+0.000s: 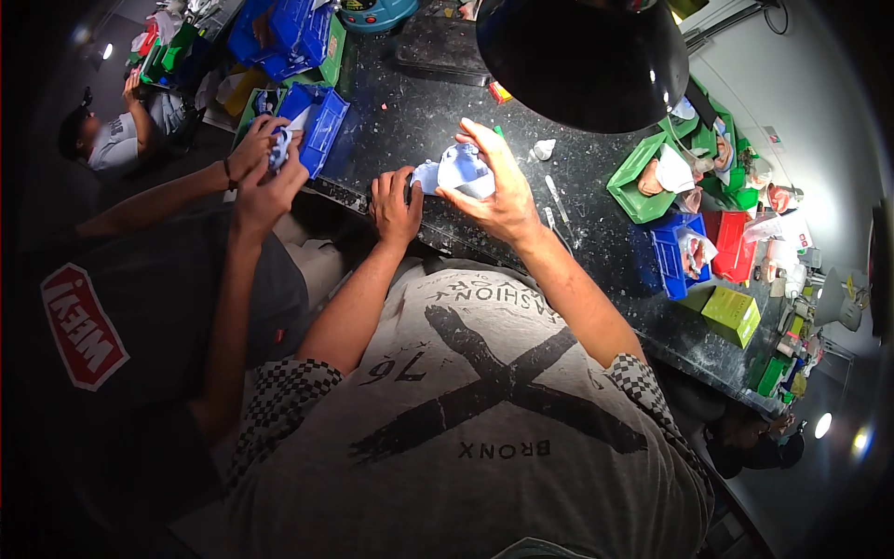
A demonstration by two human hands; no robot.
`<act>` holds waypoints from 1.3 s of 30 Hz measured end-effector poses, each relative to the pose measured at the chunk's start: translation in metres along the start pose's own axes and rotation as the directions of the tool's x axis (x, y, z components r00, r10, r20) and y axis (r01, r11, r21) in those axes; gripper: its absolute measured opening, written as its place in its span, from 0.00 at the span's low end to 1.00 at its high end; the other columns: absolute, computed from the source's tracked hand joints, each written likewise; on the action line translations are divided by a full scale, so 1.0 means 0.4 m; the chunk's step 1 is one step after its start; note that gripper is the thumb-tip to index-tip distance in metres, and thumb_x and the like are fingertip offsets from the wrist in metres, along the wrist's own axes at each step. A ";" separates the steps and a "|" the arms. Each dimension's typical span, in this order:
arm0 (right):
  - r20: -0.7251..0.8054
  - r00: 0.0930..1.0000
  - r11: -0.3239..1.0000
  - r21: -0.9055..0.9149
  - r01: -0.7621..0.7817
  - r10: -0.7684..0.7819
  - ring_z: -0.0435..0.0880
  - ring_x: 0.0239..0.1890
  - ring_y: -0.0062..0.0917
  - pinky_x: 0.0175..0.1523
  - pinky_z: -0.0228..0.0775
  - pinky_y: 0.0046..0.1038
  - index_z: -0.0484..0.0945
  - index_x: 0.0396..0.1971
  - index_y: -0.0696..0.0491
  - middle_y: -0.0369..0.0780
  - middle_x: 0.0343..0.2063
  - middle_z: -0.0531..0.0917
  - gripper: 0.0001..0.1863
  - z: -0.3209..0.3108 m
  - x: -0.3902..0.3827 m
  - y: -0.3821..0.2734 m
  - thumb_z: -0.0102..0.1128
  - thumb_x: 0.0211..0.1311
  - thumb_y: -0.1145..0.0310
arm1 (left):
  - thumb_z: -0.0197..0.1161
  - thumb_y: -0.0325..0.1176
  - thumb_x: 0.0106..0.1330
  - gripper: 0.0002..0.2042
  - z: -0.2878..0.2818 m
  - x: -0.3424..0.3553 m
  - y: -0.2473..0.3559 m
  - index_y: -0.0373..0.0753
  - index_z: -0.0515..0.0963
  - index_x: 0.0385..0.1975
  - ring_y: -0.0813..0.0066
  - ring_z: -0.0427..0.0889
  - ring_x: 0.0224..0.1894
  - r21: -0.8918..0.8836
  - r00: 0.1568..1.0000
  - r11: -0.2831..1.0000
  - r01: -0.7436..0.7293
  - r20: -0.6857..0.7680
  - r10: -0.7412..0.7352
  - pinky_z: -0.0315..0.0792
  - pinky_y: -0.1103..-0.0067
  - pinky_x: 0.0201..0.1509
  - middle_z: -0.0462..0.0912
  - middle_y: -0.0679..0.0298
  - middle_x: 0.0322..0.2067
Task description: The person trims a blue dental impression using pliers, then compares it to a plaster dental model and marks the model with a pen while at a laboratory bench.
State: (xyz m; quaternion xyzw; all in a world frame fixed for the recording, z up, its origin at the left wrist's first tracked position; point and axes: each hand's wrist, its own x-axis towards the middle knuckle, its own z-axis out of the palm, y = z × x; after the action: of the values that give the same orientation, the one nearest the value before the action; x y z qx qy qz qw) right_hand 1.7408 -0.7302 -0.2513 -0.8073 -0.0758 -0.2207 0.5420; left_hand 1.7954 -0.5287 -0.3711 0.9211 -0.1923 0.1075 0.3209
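A pale blue-white plaster dental cast (464,172) is in my right hand (507,191), with the fingers over its far side and the thumb under its near edge. Bright lamplight washes out its detail. Left of it, and touching or nearly touching it, is a smaller pale blue plaster piece (426,175). My left hand (396,207) is at the bench's front edge, its forefinger and thumb closed at that piece's left side. Whether the two pale parts are joined cannot be told. A small white plaster piece (543,149) lies beyond my right hand.
On the dark bench (587,219) a slim tool (557,197) lies right of my right hand. A black lamp shade (582,65) hangs above. Green (643,177), blue (675,256) and red bins (731,247) stand right. At left, a co-worker's hands (265,163) hold a pale piece by a blue bin (326,130).
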 end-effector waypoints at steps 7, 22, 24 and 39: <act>0.126 0.988 0.987 -0.140 -0.075 0.093 0.73 0.67 0.43 0.71 0.70 0.37 0.66 0.71 0.52 0.48 0.64 0.73 0.46 0.016 -0.015 0.098 0.79 0.50 0.69 | 0.69 0.41 0.61 0.19 -0.005 -0.002 0.008 0.49 0.80 0.52 0.57 0.76 0.50 0.048 0.996 0.996 -0.074 0.055 0.072 0.74 0.62 0.51 0.77 0.63 0.45; 0.296 0.940 0.966 -0.240 -0.101 0.172 0.71 0.67 0.52 0.69 0.71 0.44 0.63 0.71 0.50 0.51 0.65 0.69 0.47 0.206 0.129 0.249 0.79 0.51 0.68 | 0.72 0.50 0.56 0.22 -0.017 -0.001 0.000 0.44 0.77 0.43 0.59 0.76 0.48 0.042 0.978 0.987 -0.153 0.149 0.145 0.72 0.63 0.50 0.77 0.63 0.43; 0.268 0.949 0.964 -0.248 -0.096 0.163 0.71 0.68 0.52 0.70 0.70 0.44 0.63 0.70 0.52 0.52 0.65 0.69 0.46 0.213 0.125 0.247 0.78 0.52 0.67 | 0.73 0.50 0.55 0.21 -0.017 -0.001 0.002 0.45 0.76 0.40 0.59 0.76 0.47 0.034 0.978 0.988 -0.149 0.153 0.142 0.72 0.63 0.49 0.77 0.64 0.42; 0.174 0.971 0.949 -0.298 -0.105 0.162 0.74 0.66 0.43 0.71 0.65 0.44 0.76 0.64 0.50 0.45 0.60 0.78 0.32 0.019 -0.054 0.269 0.68 0.57 0.65 | 0.76 0.48 0.54 0.24 -0.016 0.003 0.017 0.43 0.76 0.44 0.63 0.76 0.44 0.049 0.985 0.991 -0.125 0.130 0.117 0.71 0.65 0.48 0.77 0.64 0.40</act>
State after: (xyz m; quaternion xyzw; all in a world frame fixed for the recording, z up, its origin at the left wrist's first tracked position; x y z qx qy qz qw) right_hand 1.7625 -0.7639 -0.3540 -0.8983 -0.0411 -0.1115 0.4231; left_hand 1.7932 -0.5299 -0.3618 0.9214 -0.2647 0.0735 0.2748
